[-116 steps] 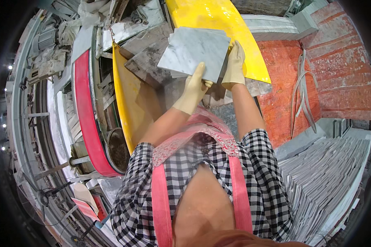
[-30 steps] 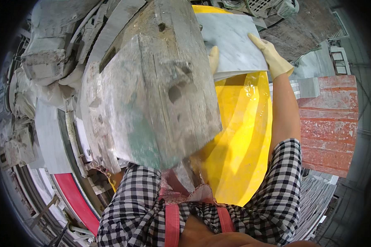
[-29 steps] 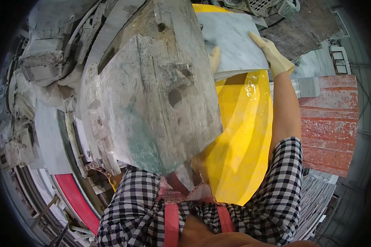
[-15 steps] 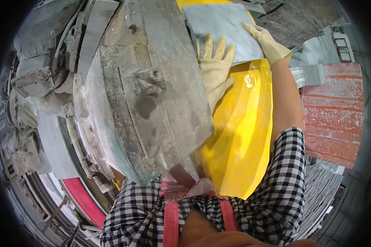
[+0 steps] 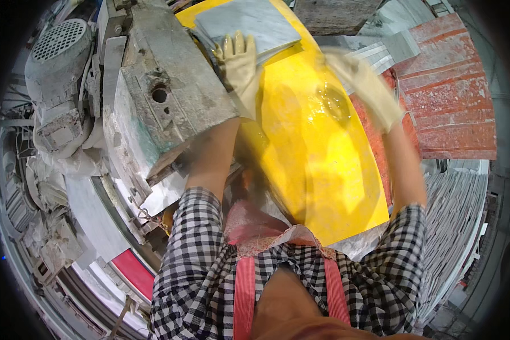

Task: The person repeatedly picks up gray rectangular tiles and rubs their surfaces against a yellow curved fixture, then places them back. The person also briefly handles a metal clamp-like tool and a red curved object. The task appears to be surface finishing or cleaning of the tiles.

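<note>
A grey marble-like tile [image 5: 246,25] lies on a wet, bright yellow sheet [image 5: 317,147], at the far end. More than one edge shows along its front, so it may be a stack. My left hand [image 5: 239,65], in a cream rubber glove, rests on the tile's near left part, fingers spread and stretched out. My right hand [image 5: 360,85], in a matching glove, is over the yellow sheet's right edge, away from the tile. Motion smears its fingers, and I cannot make out anything in them.
A bulky, dirty grey machine housing [image 5: 178,73] stands close on the left, beside my left forearm. Behind it sits a motor with a perforated round cover [image 5: 59,41]. To the right are a red, scuffed panel [image 5: 447,96], small grey strips [image 5: 399,48] and stacked thin slabs [image 5: 450,209].
My right hand has let go of the tile's right edge and moved nearer over the yellow sheet. My left hand stays spread on the tile. The whole view has shifted.
</note>
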A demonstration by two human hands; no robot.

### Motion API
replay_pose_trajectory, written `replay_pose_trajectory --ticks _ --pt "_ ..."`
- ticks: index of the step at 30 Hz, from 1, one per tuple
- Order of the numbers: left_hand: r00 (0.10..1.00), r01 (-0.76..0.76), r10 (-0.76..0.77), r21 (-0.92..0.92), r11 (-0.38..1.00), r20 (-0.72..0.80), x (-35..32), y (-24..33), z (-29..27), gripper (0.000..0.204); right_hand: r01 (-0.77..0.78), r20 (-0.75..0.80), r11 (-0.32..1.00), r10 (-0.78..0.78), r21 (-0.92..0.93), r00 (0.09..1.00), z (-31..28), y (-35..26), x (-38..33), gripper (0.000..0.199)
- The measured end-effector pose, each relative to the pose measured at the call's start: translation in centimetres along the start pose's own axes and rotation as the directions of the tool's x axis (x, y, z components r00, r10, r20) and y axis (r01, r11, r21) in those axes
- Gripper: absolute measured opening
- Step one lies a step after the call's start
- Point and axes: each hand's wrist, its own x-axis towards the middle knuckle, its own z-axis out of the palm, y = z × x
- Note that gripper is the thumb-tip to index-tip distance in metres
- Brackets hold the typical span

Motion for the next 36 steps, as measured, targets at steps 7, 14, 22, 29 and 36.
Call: replay_pose_trajectory --ticks 7,14,22,29,36 --pt "0.973 0.218 -0.151 -0.479 0.85 0.175 0.3 1.0 2.0 0.08 -0.319 0.1 0.792 0.314 0.521 0.944 5.4 6.5 -22.9 0.041" --pt "0.997 0.044 0.011 -0.673 0.739 0.076 -3.4 -1.3 -7.1 0.058 -0.079 -0.202 0.894 0.185 0.441 0.962 7.4 11.7 -34.6 0.039" --pt "0.931 0.363 -0.185 -0.845 0.392 0.313 -30.0 -9.5 -24.6 0.031 0.201 -0.391 0.979 -0.169 0.042 0.905 8.9 16.0 -41.4 0.047" --pt "0.52 0.81 -0.582 -0.144 0.569 0.625 -50.7 -22.6 -29.1 0.056 0.307 -0.447 0.95 -0.298 -0.055 0.843 13.5 16.8 -41.1 0.043" --pt "0.248 0.752 -0.61 0.247 0.611 0.753 -63.1 -21.8 -35.0 0.075 0.205 -0.33 0.882 -0.362 -0.425 0.872 16.5 17.2 -40.7 0.043"
